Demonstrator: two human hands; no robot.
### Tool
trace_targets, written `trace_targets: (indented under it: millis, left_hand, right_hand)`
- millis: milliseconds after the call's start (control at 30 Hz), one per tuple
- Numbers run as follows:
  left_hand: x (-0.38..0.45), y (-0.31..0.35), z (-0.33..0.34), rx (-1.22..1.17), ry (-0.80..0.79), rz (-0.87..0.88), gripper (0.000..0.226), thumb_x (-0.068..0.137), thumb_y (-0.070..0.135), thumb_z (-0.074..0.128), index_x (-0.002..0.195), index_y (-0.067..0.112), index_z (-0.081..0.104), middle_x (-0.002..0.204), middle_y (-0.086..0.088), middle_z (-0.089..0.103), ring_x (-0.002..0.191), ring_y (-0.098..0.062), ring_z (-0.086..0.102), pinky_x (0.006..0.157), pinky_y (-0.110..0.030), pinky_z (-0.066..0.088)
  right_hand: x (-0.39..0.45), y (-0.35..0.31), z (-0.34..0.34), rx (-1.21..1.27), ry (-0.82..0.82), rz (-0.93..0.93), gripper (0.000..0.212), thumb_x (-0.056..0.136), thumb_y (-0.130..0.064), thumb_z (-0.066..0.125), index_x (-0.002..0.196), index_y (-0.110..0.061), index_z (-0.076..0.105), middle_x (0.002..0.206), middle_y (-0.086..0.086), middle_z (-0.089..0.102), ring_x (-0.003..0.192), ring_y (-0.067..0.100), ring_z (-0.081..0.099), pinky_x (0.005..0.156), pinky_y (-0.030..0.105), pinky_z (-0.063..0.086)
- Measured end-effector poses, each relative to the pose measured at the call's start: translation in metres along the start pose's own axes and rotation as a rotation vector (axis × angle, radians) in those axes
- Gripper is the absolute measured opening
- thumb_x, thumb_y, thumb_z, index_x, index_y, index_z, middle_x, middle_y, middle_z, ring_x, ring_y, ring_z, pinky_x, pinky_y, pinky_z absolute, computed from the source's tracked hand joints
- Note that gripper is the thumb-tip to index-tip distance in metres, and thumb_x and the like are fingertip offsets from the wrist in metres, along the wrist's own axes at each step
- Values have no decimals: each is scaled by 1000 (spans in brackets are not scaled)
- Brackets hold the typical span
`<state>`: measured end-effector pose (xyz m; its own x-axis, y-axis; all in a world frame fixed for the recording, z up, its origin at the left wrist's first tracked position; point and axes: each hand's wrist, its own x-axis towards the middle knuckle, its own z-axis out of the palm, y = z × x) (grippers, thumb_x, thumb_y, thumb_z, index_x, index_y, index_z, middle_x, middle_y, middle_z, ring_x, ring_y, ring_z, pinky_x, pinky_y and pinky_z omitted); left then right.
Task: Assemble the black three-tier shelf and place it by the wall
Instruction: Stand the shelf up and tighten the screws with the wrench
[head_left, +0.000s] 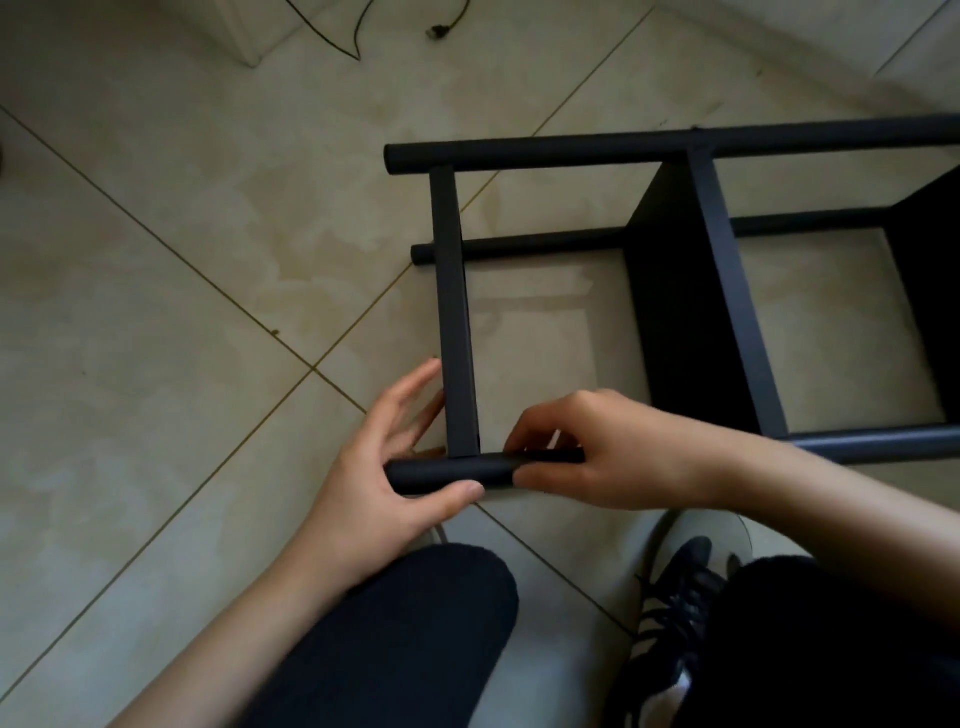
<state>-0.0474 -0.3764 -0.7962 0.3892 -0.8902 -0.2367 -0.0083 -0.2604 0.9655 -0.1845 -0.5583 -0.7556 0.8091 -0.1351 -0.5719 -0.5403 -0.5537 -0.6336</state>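
Note:
The black shelf (701, 291) lies on its side on the tiled floor, its round poles running left to right and flat boards crossing between them. The nearest pole (447, 470) ends at the lower centre. My left hand (384, 467) grips that pole's end, thumb over the front and fingers spread behind, beside the leftmost board (454, 322). My right hand (592, 452) pinches the same pole just right of the board's joint, its fingers curled over the top.
My knees in dark trousers and a black shoe (675, 603) with white stripes fill the bottom edge. A black cable with a plug (72, 32) and a white furniture corner (249, 36) lie at the top left. Beige floor tiles stretch to the left.

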Motion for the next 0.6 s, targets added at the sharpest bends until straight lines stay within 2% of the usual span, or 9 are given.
trace_targets:
  millis: [67, 133, 233, 267, 333, 400, 467, 533, 600]
  left_hand:
    - [0, -4, 4, -145, 55, -72, 91, 62, 15, 82, 142, 33, 43, 132, 36, 56, 130, 8, 50, 97, -10, 45]
    - [2, -7, 7, -213, 91, -120, 84, 60, 14, 80, 136, 29, 48, 122, 35, 64, 125, 8, 54, 91, -9, 47]
    - [2, -9, 15, -267, 99, -176, 73, 67, 19, 81, 134, 27, 53, 122, 28, 67, 122, 4, 58, 93, -12, 48]
    - [2, -10, 17, -319, 105, -195, 78, 68, 22, 87, 138, 24, 52, 128, 19, 67, 125, -3, 59, 98, -17, 48]
    - [0, -8, 22, -447, 117, -249, 101, 55, 40, 97, 142, 21, 50, 137, 0, 64, 128, -16, 59, 105, -28, 47]
    - [-1, -6, 27, -576, 139, -297, 110, 43, 50, 98, 140, 22, 53, 135, -6, 65, 126, -20, 61, 100, -27, 51]
    - [-2, -5, 31, -689, 151, -316, 91, 62, 40, 92, 141, 22, 52, 132, -9, 67, 123, -21, 63, 89, -22, 55]
    - [-2, -1, 35, -742, 145, -305, 66, 81, 23, 70, 144, 21, 50, 132, -11, 66, 123, -22, 63, 88, -22, 55]
    - [-3, 2, 40, -739, 184, -305, 59, 82, 19, 64, 140, 22, 53, 129, -12, 68, 121, -23, 64, 87, -22, 55]
  right_hand:
    - [-6, 0, 3, -73, 25, -2, 21, 91, -45, 63, 110, -36, 63, 88, -14, 64, 79, -1, 60, 72, 21, 52]
    - [-12, 3, 4, -136, 72, 14, 23, 90, -49, 61, 109, -36, 63, 83, -12, 62, 75, 1, 59, 68, 24, 52]
    - [-20, 8, 7, -218, 161, 44, 26, 89, -59, 56, 105, -38, 60, 80, -11, 60, 71, 2, 57, 63, 25, 51]
    - [-22, 10, 8, -238, 183, 52, 26, 89, -60, 55, 103, -39, 58, 79, -11, 60, 70, 1, 57, 60, 23, 50]
    - [-26, 12, 11, -247, 224, 56, 23, 89, -61, 53, 101, -41, 56, 78, -13, 58, 68, 0, 56, 56, 18, 46]
    - [-27, 12, 13, -239, 250, 51, 24, 90, -61, 52, 102, -41, 56, 79, -14, 59, 71, 0, 57, 60, 21, 49]
    - [-26, 11, 17, -233, 260, 48, 26, 90, -61, 50, 106, -40, 56, 83, -15, 60, 77, 2, 58, 69, 30, 53]
    - [-27, 11, 19, -242, 286, 44, 28, 91, -61, 48, 108, -40, 55, 87, -17, 60, 83, 6, 60, 78, 33, 50]
    - [-28, 11, 17, -246, 316, 41, 30, 92, -61, 46, 110, -40, 54, 91, -18, 61, 88, 6, 60, 86, 35, 45]
